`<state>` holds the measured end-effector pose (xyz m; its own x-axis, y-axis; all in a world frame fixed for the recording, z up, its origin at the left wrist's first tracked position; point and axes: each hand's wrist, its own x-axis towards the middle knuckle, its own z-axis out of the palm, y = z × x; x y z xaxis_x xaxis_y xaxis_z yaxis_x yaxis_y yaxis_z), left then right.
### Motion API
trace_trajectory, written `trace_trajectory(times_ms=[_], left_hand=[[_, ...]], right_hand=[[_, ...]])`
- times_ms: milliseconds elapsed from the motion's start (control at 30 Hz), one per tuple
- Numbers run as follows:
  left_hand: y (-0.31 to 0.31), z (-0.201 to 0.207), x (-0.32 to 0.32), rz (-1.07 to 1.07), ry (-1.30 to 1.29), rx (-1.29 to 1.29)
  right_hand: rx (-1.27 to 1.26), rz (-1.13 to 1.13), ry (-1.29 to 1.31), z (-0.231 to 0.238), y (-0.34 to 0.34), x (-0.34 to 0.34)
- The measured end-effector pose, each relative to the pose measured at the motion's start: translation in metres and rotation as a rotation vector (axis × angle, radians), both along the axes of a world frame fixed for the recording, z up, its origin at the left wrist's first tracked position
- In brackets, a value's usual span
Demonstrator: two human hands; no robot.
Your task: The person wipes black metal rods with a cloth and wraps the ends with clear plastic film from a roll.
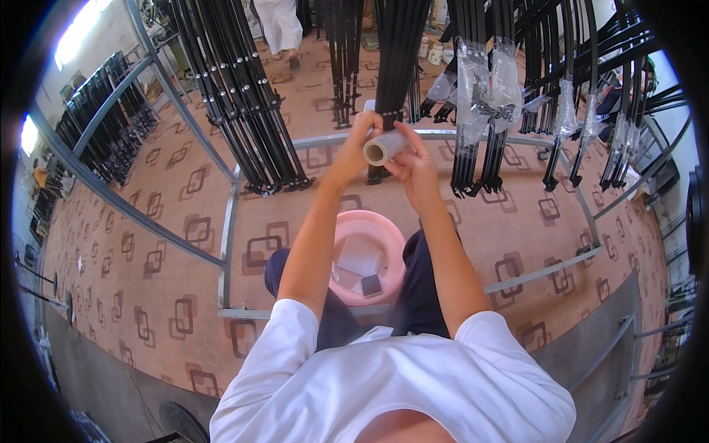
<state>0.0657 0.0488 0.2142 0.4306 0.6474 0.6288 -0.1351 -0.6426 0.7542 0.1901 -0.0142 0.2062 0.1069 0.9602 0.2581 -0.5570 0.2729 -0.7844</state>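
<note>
A roll of clear plastic film [385, 146] on a cardboard core is in my right hand [419, 168], its hollow end facing me. The fingers and thumb of that hand curl round its right side. My left hand [360, 139] is closed at the left of a bundle of black metal bars [399, 70], just above and beside the roll. Part of its grip is hidden behind the roll and the bars. The bundle hangs upright in front of me, and its lower end shows below my hands.
A pink basin [396, 235] with flat pieces in it stands between my legs. A grey metal frame [229, 244] surrounds me. More black bar bundles hang left [244, 111] and right, some film-wrapped [473, 96]. A person in white trousers [279, 26] is beyond, on patterned carpet [166, 288].
</note>
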Motion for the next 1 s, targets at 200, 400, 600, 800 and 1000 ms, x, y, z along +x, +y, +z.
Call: trace_trajectory(times_ms=[200,400,600,800,1000], left_hand=[[0.000,-0.004,-0.004,0.062,0.068,0.063],[0.000,0.002,-0.005,0.010,0.092,0.126],[0.002,0.002,-0.008,-0.102,0.097,-0.042],[0.004,0.006,-0.007,-0.091,0.100,-0.015],[0.013,-0.002,-0.006,-0.067,0.149,0.071]], right_hand=[[0.372,-0.770,-1.049,-0.006,-0.002,-0.012],[0.414,-0.804,-1.254,0.004,0.005,0.012],[0.531,-0.738,-1.255,0.017,0.011,0.022],[0.538,-0.706,-1.270,0.018,0.016,0.024],[0.566,-0.691,-1.325,0.022,0.016,0.024]])
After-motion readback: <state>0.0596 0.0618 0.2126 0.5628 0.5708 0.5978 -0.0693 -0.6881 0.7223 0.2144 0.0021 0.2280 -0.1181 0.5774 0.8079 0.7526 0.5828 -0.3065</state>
